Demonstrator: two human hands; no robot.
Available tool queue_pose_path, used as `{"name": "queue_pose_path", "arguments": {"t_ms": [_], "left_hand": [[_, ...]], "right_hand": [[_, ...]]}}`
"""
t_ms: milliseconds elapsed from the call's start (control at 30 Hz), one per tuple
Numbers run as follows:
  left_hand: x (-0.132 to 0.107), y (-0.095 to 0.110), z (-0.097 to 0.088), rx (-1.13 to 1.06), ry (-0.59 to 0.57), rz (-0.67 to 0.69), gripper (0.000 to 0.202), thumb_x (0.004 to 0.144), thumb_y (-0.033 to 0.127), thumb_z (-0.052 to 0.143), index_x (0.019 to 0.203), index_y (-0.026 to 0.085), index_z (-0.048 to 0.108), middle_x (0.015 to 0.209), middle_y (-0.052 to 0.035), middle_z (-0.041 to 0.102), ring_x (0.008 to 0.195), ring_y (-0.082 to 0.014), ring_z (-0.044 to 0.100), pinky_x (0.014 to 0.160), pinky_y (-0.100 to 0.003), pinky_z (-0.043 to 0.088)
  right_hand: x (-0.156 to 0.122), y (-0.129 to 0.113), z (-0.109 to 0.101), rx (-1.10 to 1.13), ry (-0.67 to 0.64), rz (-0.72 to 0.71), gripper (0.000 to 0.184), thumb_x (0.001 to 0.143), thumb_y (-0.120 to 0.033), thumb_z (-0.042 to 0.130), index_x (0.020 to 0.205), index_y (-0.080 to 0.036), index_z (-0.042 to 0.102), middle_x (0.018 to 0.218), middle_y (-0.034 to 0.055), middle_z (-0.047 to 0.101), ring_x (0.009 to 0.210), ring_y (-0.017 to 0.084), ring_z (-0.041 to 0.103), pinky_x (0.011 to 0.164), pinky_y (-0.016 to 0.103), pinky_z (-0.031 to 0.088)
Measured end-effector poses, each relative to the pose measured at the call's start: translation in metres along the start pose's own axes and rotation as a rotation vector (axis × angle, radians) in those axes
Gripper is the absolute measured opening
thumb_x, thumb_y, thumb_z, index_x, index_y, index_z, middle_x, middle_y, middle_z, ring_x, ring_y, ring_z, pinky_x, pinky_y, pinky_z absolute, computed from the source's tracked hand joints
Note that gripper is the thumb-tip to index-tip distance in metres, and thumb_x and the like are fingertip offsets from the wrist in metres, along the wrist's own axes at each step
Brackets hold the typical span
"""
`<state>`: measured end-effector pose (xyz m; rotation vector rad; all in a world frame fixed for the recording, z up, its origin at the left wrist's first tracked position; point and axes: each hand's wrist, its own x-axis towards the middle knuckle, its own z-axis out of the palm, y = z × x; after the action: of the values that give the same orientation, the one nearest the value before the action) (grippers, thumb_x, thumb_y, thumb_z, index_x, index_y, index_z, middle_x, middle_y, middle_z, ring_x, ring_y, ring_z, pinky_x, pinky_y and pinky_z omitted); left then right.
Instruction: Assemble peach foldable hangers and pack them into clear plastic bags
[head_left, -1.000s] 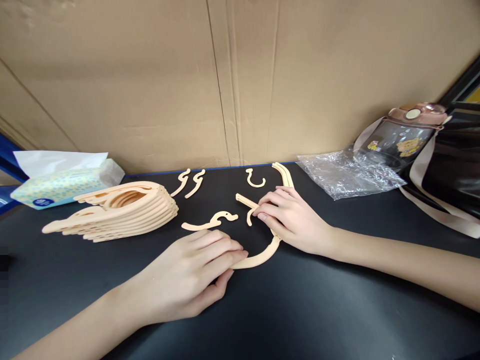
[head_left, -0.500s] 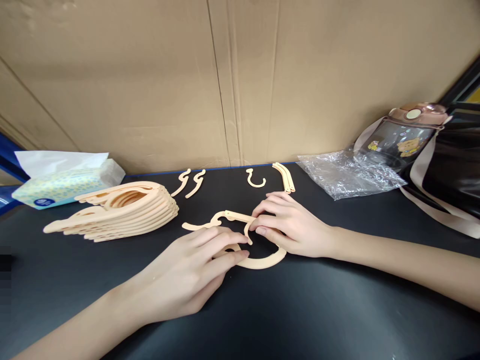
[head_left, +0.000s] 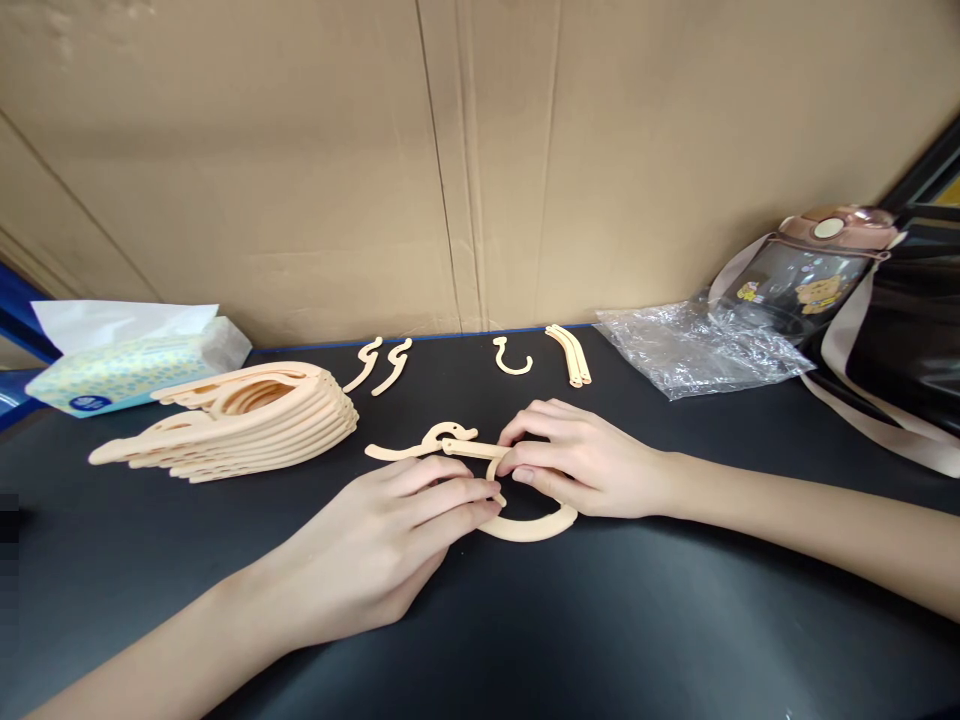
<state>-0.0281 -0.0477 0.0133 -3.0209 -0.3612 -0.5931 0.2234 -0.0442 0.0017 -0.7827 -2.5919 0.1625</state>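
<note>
Both of my hands meet at the middle of the black table (head_left: pixel 600 620). My left hand (head_left: pixel 390 545) and my right hand (head_left: pixel 581 460) pinch a curved peach plastic hanger piece (head_left: pixel 536 525) from its two ends, bending it into a loop. A thin straight bar of it runs between the fingertips. Just beyond lies a wavy peach piece (head_left: pixel 427 443), flat on the table.
A stack of peach hangers (head_left: pixel 240 420) lies at the left, a tissue pack (head_left: pixel 127 365) behind it. Two small hooks (head_left: pixel 379 365), a curved hook (head_left: pixel 512 357) and thin strips (head_left: pixel 571 355) lie by the cardboard wall. A clear plastic bag (head_left: pixel 690 350) and a bottle in a bag (head_left: pixel 810 265) sit at right.
The curved piece has been folded in from an open arc to a tight loop. My right hand has moved nearer and leftward toward my left hand, bringing the bar end with it.
</note>
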Motion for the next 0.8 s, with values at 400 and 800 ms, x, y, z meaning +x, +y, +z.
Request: {"name": "queue_pose_path", "arguments": {"t_ms": [400, 800], "left_hand": [[0.0003, -0.0003, -0.0002, -0.007, -0.011, 0.012, 0.034, 0.09, 0.002, 0.044, 0.117, 0.015, 0.06, 0.109, -0.0049, 0.07, 0.101, -0.0177, 0.062, 0.091, -0.03, 0.052], [-0.0008, -0.0011, -0.0012, -0.033, -0.044, 0.034, 0.042, 0.089, -0.004, 0.042, 0.123, 0.015, 0.057, 0.114, -0.0033, 0.069, 0.105, -0.0179, 0.059, 0.094, -0.029, 0.049]], "right_hand": [[-0.0001, 0.0002, 0.0002, 0.027, 0.007, -0.037, 0.027, 0.101, -0.025, 0.039, 0.098, -0.017, 0.064, 0.105, 0.0069, 0.064, 0.089, 0.017, 0.053, 0.085, 0.033, 0.046], [0.0005, -0.0027, -0.0019, 0.09, 0.083, 0.008, 0.022, 0.101, -0.025, 0.04, 0.104, -0.017, 0.059, 0.096, 0.0056, 0.066, 0.085, 0.016, 0.055, 0.081, 0.031, 0.046]]}}
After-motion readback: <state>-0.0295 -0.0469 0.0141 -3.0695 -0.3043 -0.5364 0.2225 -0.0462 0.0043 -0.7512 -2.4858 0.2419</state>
